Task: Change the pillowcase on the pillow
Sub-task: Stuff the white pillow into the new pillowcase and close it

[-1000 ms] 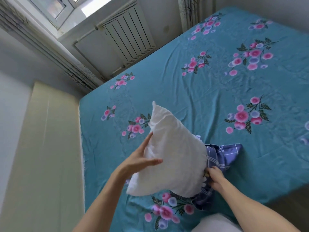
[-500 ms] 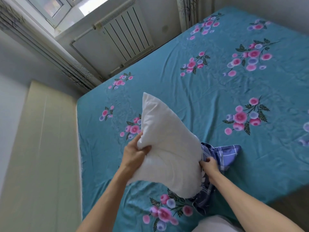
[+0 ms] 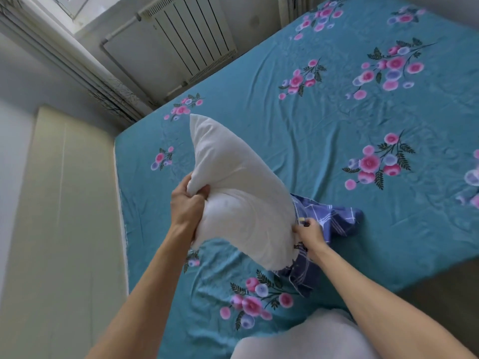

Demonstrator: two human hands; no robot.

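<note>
Bed fills most of the view, covered by a teal sheet printed with pink and lilac flower sprays and creased in several places. White pillow, bare of cover, is held clear above the near part of the bed, one corner pointing up. Left hand has its grip clamped on a bunch of the pillow's left edge. Right hand pinches the blue checked pillowcase, which lies bunched on the sheet at the pillow's lower right end and touches it. White panel radiator stands against the far wall under a window sill. Cream headboard panel runs along the bed's left side. Pale clothing shows at bottom centre.
</note>
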